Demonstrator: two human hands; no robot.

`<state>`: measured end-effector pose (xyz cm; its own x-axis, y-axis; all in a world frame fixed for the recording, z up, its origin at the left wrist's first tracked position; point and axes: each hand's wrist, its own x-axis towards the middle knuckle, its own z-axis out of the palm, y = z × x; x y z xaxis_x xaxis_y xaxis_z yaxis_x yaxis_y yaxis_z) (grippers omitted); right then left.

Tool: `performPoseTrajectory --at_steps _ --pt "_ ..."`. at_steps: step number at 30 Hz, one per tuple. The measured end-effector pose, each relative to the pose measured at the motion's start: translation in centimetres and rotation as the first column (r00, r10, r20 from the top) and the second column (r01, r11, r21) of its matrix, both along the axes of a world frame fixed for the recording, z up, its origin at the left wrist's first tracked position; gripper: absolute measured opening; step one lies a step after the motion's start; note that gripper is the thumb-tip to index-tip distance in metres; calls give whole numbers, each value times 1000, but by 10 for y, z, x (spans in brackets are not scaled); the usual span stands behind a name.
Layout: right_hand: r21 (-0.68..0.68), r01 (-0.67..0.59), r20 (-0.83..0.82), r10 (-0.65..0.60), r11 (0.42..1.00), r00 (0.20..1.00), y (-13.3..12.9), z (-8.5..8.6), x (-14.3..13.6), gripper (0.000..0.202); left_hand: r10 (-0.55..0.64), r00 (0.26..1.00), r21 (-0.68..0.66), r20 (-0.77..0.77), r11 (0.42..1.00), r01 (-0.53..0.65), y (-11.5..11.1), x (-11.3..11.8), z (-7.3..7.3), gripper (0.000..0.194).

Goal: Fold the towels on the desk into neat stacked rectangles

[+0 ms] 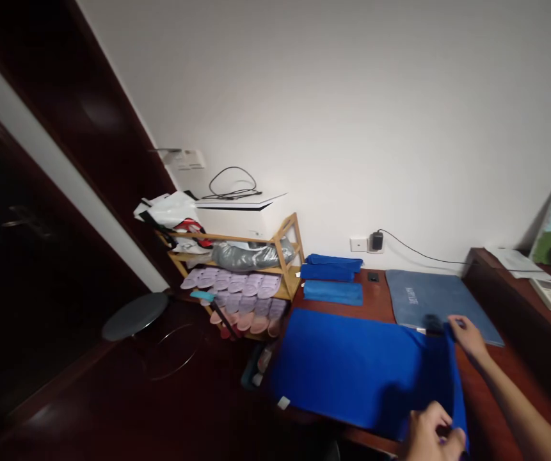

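A white wall [333,115] rises behind a red-brown bench [377,299]. Left of the bench stands a wooden rack [295,224] lined with lilac and pink slippers [255,287], and farther left is a round stool [135,315]. On the bench, at its near side, a bright blue cloth [342,365] lies spread out flat, its right edge lifted into a narrow upright fold. Behind that edge is a grey-blue mat [429,296], partly overlapped by the cloth. The left hand [431,435] has its grip pinching the fold near the closest right corner; the right hand [464,334] has its grip pinching the far right corner, beside the mat. Folded blue cloths [333,292] lie against the wall, behind the spread one. A black adapter [376,241] sits in a wall socket, and a white tag [283,403] shows at the cloth's near left corner.
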<state>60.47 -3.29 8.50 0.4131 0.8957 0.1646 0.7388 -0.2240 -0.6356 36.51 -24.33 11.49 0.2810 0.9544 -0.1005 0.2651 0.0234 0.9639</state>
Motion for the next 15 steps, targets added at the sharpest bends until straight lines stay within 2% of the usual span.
performPoseTrajectory --at_steps 2,4,6,7,9,11,13,15 --pt "23 -150 -19 150 988 988 13 30 -51 53 55 991 -16 126 998 -53 -3 -44 23 29" --pt "37 -333 -42 335 942 941 30 58 -117 51 131 970 16 207 990 -137 -7 -89 40 33" --pt "43 -471 -43 473 881 880 47 78 -193 48 228 949 85 217 964 -251 -9 -135 48 34" --pt "36 -523 -37 524 852 851 55 83 -233 47 285 938 113 199 944 -311 -10 -158 48 34" --pt "8 -616 -24 616 788 788 67 82 -314 42 413 905 143 100 894 -424 -10 -205 37 33" --pt "-39 -696 -13 696 717 718 70 69 -386 35 543 835 180 -92 834 -522 -9 -252 13 30" --pt "-101 -753 -5 757 650 654 67 49 -443 27 643 695 272 -322 766 -583 -7 -298 -21 26" --pt "-168 -780 4 792 603 611 62 28 -480 23 686 538 368 -490 723 -585 -7 -336 -57 23"
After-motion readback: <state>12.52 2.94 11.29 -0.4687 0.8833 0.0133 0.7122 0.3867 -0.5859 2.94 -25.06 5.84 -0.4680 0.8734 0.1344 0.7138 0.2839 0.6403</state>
